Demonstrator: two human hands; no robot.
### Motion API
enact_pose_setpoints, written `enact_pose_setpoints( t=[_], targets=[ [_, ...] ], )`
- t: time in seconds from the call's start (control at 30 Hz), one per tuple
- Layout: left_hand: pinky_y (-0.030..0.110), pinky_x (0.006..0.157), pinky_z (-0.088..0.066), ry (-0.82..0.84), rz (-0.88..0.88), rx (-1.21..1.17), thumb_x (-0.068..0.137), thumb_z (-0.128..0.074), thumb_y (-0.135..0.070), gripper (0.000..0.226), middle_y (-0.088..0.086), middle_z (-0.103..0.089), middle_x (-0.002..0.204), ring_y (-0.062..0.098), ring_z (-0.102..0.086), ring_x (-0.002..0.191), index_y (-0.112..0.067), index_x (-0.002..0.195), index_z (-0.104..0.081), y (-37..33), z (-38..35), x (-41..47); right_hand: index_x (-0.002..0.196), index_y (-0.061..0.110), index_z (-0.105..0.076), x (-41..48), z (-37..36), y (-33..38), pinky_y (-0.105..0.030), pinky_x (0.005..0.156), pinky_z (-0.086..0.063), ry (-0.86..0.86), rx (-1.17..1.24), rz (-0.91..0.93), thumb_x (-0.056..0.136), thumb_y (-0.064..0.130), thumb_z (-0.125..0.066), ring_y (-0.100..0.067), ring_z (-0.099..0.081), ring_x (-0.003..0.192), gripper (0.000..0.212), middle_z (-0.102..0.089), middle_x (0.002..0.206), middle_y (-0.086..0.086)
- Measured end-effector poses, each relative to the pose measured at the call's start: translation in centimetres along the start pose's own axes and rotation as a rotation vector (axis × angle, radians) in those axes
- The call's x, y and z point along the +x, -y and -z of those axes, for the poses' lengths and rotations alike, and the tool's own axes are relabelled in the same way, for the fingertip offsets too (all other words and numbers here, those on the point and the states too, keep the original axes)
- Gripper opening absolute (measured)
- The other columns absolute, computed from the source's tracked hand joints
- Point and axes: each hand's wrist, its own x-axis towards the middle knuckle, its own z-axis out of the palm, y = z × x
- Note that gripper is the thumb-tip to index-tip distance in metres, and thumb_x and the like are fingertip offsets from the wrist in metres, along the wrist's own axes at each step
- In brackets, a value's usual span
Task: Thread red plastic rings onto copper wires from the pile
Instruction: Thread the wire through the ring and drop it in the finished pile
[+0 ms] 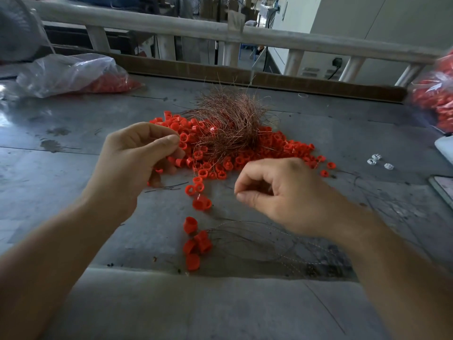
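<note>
Left hand (137,155) pinched at ten o'clock of the ring pile (235,153), right hand (282,195) pinching a thin wire, copper tangle (228,119) at twelve, threaded rings (196,241) at six

Glossy red plastic rings (247,158); fine copper wires (228,121); dull scuffed metal table (343,133).

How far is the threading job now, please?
Done: a few red rings lie near the table edge with thin wires running from them. In hand: the right hand pinches something fine beside one ring; the left hand is at the pile. Left: a large ring pile and the copper wire bundle.
</note>
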Motion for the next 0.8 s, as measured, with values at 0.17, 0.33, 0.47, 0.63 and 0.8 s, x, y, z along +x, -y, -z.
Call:
enact_pose_setpoints(
  t=[0.17, 0.33, 0.47, 0.63, 0.8],
  targets=[
    [0.019, 0.048, -0.046, -0.046, -0.079, 0.293, 0.079, -0.068, -0.009, 0.021, -0.004, -0.066, 0.062, 0.009, -0.060, 0.057, -0.027, 0.068, -0.065, 1.2, 0.2, 0.9, 0.084, 0.025, -0.066, 0.0, -0.6, 0.1, -0.010, 0.063, -0.038, 0.277, -0.171, -0.107, 0.084, 0.023, -0.062, 0.001, -0.050, 0.069, 0.005, -0.050, 0.066, 0.019],
    [0.026, 0.070, -0.038, -0.035, -0.276, 0.808, 0.077, -0.069, -0.010, 0.015, -0.004, -0.060, 0.081, 0.017, -0.057, 0.074, -0.022, 0.087, -0.069, 2.3, -0.2, 1.0, 0.081, 0.024, -0.067, -0.2, -0.3, 0.3, -0.021, 0.069, -0.044, 0.329, -0.158, -0.148, 0.083, 0.032, -0.063, -0.002, -0.054, 0.072, 0.009, -0.060, 0.074, 0.013],
    [0.029, 0.076, -0.035, -0.038, -0.349, 1.006, 0.079, -0.069, -0.012, 0.027, 0.005, -0.056, 0.102, 0.025, -0.052, 0.096, -0.016, 0.106, -0.069, 3.2, -0.2, 1.6, 0.080, 0.026, -0.066, -0.2, -0.4, 0.2, -0.025, 0.072, -0.047, 0.328, -0.155, -0.156, 0.081, 0.039, -0.063, -0.002, -0.054, 0.075, 0.014, -0.061, 0.078, 0.013],
    [0.037, 0.084, -0.037, -0.028, -0.335, 1.075, 0.080, -0.067, -0.014, 0.032, 0.012, -0.055, 0.107, 0.033, -0.048, 0.106, -0.014, 0.112, -0.067, 3.5, -0.4, 2.3, 0.079, 0.028, -0.065, -0.1, -0.6, 0.0, -0.018, 0.068, -0.043, 0.279, -0.129, -0.164, 0.081, 0.041, -0.062, 0.001, -0.054, 0.074, 0.013, -0.060, 0.077, 0.014],
    [0.038, 0.086, -0.036, 0.001, -0.341, 1.149, 0.080, -0.066, -0.014, 0.030, 0.013, -0.054, 0.104, 0.034, -0.047, 0.105, -0.016, 0.110, -0.068, 3.8, -0.8, 2.5, 0.082, 0.027, -0.067, 0.0, -0.8, -0.1, -0.010, 0.064, -0.037, 0.232, -0.135, -0.153, 0.082, 0.039, -0.062, 0.003, -0.054, 0.072, 0.012, -0.060, 0.076, 0.015]
  ],
)
